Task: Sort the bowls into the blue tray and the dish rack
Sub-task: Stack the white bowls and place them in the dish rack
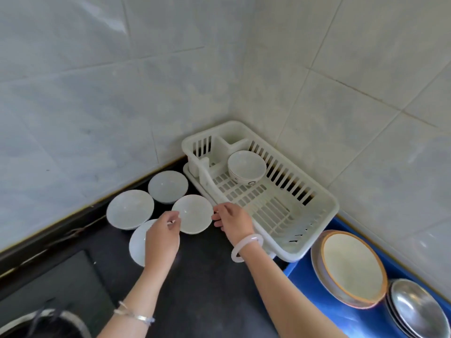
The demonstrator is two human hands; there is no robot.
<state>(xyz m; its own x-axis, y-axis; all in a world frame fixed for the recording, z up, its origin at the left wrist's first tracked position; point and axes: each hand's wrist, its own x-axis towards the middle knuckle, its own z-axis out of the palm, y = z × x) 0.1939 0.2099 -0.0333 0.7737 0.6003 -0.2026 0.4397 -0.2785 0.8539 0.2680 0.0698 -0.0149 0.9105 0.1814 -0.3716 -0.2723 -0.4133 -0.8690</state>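
Note:
Several white bowls sit on the dark counter. One white bowl (193, 214) is held between both hands: my left hand (162, 240) pinches its left rim, my right hand (233, 222) grips its right rim. Two more bowls lie behind it, one far (168, 186) and one to the left (130, 209). Another bowl (137, 242) is partly hidden under my left hand. The white dish rack (314, 223) stands in the corner with a patterned bowl (246, 168) inside. The blue tray (302, 279) at the right holds a brown-rimmed bowl (351, 267) and stacked metal bowls (417, 309).
Tiled walls meet in the corner behind the dish rack. A sink edge (44, 318) shows at the bottom left. A dark recessed panel (61, 281) lies on the counter at the left.

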